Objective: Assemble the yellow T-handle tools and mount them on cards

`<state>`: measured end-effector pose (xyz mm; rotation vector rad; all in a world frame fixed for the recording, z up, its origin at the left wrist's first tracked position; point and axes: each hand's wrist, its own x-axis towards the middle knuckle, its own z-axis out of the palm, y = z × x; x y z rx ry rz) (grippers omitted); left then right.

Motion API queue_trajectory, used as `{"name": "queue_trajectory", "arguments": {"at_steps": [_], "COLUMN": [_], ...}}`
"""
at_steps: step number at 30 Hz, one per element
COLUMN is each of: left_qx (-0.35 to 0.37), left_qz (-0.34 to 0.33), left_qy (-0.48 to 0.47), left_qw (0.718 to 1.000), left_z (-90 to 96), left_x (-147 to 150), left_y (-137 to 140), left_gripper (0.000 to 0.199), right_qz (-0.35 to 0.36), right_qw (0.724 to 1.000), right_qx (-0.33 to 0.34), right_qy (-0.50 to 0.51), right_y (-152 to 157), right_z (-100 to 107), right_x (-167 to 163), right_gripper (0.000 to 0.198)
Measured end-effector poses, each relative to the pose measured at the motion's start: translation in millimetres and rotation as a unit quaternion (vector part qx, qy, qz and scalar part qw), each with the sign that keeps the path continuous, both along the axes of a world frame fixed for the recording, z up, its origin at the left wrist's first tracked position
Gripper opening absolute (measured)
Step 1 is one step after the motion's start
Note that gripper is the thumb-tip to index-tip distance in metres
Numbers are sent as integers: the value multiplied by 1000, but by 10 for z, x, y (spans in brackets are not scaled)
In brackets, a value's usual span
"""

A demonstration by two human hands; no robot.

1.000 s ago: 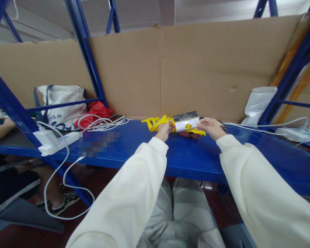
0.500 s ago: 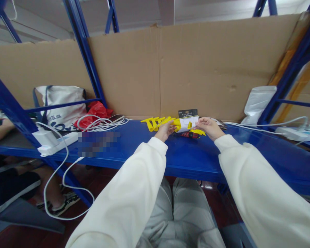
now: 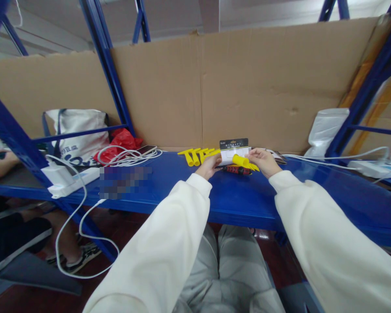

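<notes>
My left hand (image 3: 209, 166) is closed on the lower left edge of a white card with a black printed top (image 3: 233, 148), which stands upright facing me. My right hand (image 3: 263, 160) pinches at the card's right side, its fingertips against a yellow plastic tube-shaped piece (image 3: 240, 159) in front of the card. Below them a red and black object (image 3: 237, 170) lies on the blue table, its kind unclear. More yellow pieces (image 3: 252, 166) lie by my right fingers. Left of my left hand, several yellow T-shaped pieces (image 3: 194, 156) lie in a row.
A tall cardboard panel (image 3: 247, 87) backs the blue table (image 3: 244, 198). At left are coiled white cables (image 3: 128, 158), a red plastic bag (image 3: 122, 141), a white cloth bag (image 3: 80, 130) and a power strip (image 3: 73, 182). Another person's arm (image 3: 1, 167) shows at far left.
The card has shifted slightly left and down. The yellow tube-shaped piece has moved from beside my left fingers to my right fingertips. More of the red and black object shows.
</notes>
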<state>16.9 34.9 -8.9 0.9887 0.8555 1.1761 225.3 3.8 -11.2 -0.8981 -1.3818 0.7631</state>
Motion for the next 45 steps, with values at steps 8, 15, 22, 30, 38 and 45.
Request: {"name": "queue_trajectory", "arguments": {"at_steps": [8,15,22,30,38,45], "left_qx": [4,2,32,65,66,8], "left_qz": [1,-1,-18,-32,21,24], "left_qy": [43,87,131,142,108,58], "left_qw": [999,996,991,987,992,998], "left_z": [91,105,90,110,132,142], "left_x": [38,49,49,66,109,62], "left_y": [-112,-173,-170,-193,-195,-172], "left_gripper": [27,27,26,19,22,34], "right_qz": [-21,-2,13,1,-50,-119], "right_qw": [1000,1000,999,998,996,987], "right_qx": [22,16,21,48,69,95], "right_qy": [2,21,30,30,26,45], "right_y": [0,5,5,41,45,86], "right_z": [-3,-7,-26,-32,-35,-36], "right_x": [-26,-55,-54,-43,-35,5], "right_gripper": [51,48,47,53,43,43]}}
